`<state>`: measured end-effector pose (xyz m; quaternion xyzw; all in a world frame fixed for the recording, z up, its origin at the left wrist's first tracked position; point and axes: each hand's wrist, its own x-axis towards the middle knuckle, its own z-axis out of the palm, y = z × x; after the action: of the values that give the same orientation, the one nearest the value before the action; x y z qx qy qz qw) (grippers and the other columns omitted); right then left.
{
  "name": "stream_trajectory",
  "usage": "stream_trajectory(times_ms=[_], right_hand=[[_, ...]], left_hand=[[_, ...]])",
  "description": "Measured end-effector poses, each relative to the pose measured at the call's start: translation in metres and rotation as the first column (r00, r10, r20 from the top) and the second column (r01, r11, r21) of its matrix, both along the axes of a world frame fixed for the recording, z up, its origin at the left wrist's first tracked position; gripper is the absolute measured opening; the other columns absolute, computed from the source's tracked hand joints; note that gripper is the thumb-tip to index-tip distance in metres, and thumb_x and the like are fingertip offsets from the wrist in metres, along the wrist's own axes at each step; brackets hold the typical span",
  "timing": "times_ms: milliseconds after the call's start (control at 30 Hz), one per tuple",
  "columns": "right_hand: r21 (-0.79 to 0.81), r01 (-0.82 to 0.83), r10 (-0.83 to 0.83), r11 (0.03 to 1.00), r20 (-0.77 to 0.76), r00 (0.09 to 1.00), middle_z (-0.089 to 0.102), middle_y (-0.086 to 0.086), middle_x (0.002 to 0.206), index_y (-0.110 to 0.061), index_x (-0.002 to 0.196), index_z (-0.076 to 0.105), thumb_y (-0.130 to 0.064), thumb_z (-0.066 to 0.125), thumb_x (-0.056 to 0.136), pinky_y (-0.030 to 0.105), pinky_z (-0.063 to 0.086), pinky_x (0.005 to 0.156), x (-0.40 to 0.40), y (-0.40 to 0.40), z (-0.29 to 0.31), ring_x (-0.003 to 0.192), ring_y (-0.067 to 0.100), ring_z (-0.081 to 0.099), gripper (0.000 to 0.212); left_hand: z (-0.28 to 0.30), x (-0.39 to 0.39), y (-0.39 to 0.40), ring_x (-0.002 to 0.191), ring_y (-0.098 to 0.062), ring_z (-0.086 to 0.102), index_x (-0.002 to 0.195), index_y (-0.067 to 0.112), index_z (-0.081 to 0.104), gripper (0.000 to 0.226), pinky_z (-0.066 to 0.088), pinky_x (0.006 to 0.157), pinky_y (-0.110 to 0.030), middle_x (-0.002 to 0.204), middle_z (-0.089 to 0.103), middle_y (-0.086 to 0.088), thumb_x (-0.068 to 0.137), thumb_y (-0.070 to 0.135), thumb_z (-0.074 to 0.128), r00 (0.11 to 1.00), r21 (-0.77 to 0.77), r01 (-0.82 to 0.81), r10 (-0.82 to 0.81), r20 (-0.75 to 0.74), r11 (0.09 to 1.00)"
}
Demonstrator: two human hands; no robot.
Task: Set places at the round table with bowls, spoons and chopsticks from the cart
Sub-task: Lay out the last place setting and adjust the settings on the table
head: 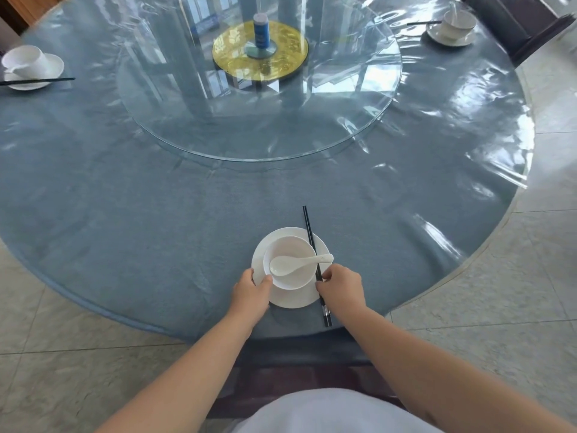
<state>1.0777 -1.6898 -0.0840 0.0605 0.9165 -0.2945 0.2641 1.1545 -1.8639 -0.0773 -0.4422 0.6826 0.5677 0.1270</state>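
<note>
Resting at the near edge of the round desk [125, 214], one place setting is being adjusted; the left hand [251, 293] is laid against the rim of the saucer [293, 296], its thumb touching the bowl [288, 264], fingers fairly straight, while the right hand [342, 287] is curled beside the chopsticks [310, 235], apparently pinching them, though the fingertips are hidden and this cannot be told for certain; the spoon [299, 264] is lain in the bowl with its handle over the rim, crossing the chopsticks. The crockery is judged light, hard, glazed and slippery, and breakable if knocked; the saucer is best taken by its rim with the bowl steadied, and the thin, stiff chopsticks, which would roll easily, by their near ends. Farther off, a glass turntable [218, 129] is set at the centre, with a blue bottle [261, 29] on a gold disc. At the far left a second setting [29, 65] is seen, and at the far right a third setting [454, 26]; three bowls, three saucers and three pairs of chopsticks are counted; two spoons are plain, the left one less so.
</note>
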Motion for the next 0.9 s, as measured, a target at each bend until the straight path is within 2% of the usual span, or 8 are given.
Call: stream_trajectory(times_ms=[100, 167, 267, 400, 533, 733, 833, 900], right_hand=[[-0.014, 0.019, -0.019, 1.0, 0.007, 1.0, 0.064, -0.001, 0.078, -0.016, 0.081, 0.061, -0.017, 0.061, 0.074, 0.028, 0.047, 0.06, -0.002, 0.0, 0.001, 0.076, 0.022, 0.062, 0.007], [-0.024, 0.033, -0.033, 0.999, 0.003, 0.999, 0.064, -0.001, 0.078, -0.014, 0.082, 0.062, -0.015, 0.061, 0.074, 0.026, 0.044, 0.058, -0.004, 0.0, 0.001, 0.078, 0.021, 0.061, 0.008], [-0.027, 0.04, -0.04, 0.999, 0.003, 0.999, 0.064, 0.001, 0.077, -0.012, 0.08, 0.061, -0.014, 0.06, 0.073, 0.029, 0.047, 0.062, -0.007, 0.001, 0.004, 0.078, 0.023, 0.062, 0.007], [0.002, 0.059, -0.059, 0.998, 0.007, 0.998, 0.065, 0.0, 0.078, -0.017, 0.076, 0.061, -0.018, 0.057, 0.071, 0.031, 0.049, 0.064, -0.008, 0.003, 0.006, 0.076, 0.024, 0.061, 0.006], [0.03, 0.046, -0.046, 0.998, 0.006, 0.999, 0.065, 0.0, 0.079, -0.018, 0.076, 0.062, -0.02, 0.056, 0.072, 0.032, 0.05, 0.066, -0.008, 0.005, 0.007, 0.076, 0.023, 0.061, 0.008], [0.029, 0.022, -0.021, 0.999, -0.003, 1.0, 0.066, 0.003, 0.074, -0.013, 0.074, 0.061, -0.02, 0.056, 0.073, 0.031, 0.048, 0.061, -0.007, 0.006, 0.006, 0.073, 0.025, 0.062, 0.008], [0.007, 0.004, -0.004, 1.0, -0.01, 1.0, 0.063, -0.002, 0.073, -0.012, 0.073, 0.057, -0.025, 0.063, 0.078, 0.031, 0.042, 0.06, -0.008, 0.009, 0.006, 0.072, 0.022, 0.057, 0.015], [-0.027, -0.003, 0.002, 1.0, -0.019, 1.0, 0.061, -0.005, 0.082, -0.017, 0.088, 0.063, -0.029, 0.066, 0.082, 0.028, 0.04, 0.068, -0.009, 0.014, 0.005, 0.08, 0.018, 0.054, 0.014]], left_hand=[[0.002, -0.002, 0.002, 0.096, -0.019, 0.063, 0.126, 0.022, 0.051, 0.033, 0.057, 0.065, -0.031, 0.109, 0.059, 0.004, 0.094, 0.029, 0.056, 0.998, 0.036, -0.038, 0.04, -0.042, 0.999], [0.004, -0.004, 0.003, 0.093, -0.015, 0.062, 0.114, 0.026, 0.054, 0.02, 0.055, 0.059, -0.026, 0.103, 0.06, 0.007, 0.094, 0.026, 0.057, 0.996, 0.05, -0.054, 0.057, -0.068, 0.997], [0.008, -0.008, 0.004, 0.089, -0.015, 0.063, 0.098, 0.03, 0.058, 0.007, 0.055, 0.058, -0.026, 0.099, 0.062, 0.005, 0.093, 0.025, 0.057, 0.995, 0.052, -0.053, 0.057, -0.079, 0.997], [0.009, -0.01, 0.008, 0.088, -0.021, 0.064, 0.087, 0.034, 0.054, 0.01, 0.059, 0.061, -0.027, 0.099, 0.063, 0.0, 0.093, 0.026, 0.056, 0.997, 0.027, -0.015, 0.017, -0.071, 1.0], [0.009, -0.008, 0.013, 0.093, -0.024, 0.064, 0.096, 0.034, 0.053, 0.009, 0.057, 0.059, -0.026, 0.101, 0.063, 0.0, 0.093, 0.027, 0.056, 0.998, 0.022, -0.003, 0.005, -0.07, 1.0], [0.007, -0.005, 0.011, 0.098, -0.022, 0.063, 0.112, 0.031, 0.049, 0.022, 0.055, 0.063, -0.029, 0.106, 0.06, 0.006, 0.092, 0.03, 0.058, 0.998, 0.046, 0.022, -0.019, -0.06, 0.999], [0.003, -0.006, 0.004, 0.1, -0.021, 0.061, 0.109, 0.029, 0.05, 0.024, 0.057, 0.078, -0.039, 0.109, 0.058, 0.004, 0.089, 0.037, 0.059, 0.998, 0.014, 0.052, -0.051, -0.024, 0.999], [0.0, -0.008, -0.003, 0.11, -0.023, 0.055, 0.121, 0.024, 0.052, 0.039, 0.049, 0.095, -0.041, 0.124, 0.05, -0.003, 0.087, 0.041, 0.06, 0.994, -0.082, 0.109, -0.109, 0.011, 0.991]])
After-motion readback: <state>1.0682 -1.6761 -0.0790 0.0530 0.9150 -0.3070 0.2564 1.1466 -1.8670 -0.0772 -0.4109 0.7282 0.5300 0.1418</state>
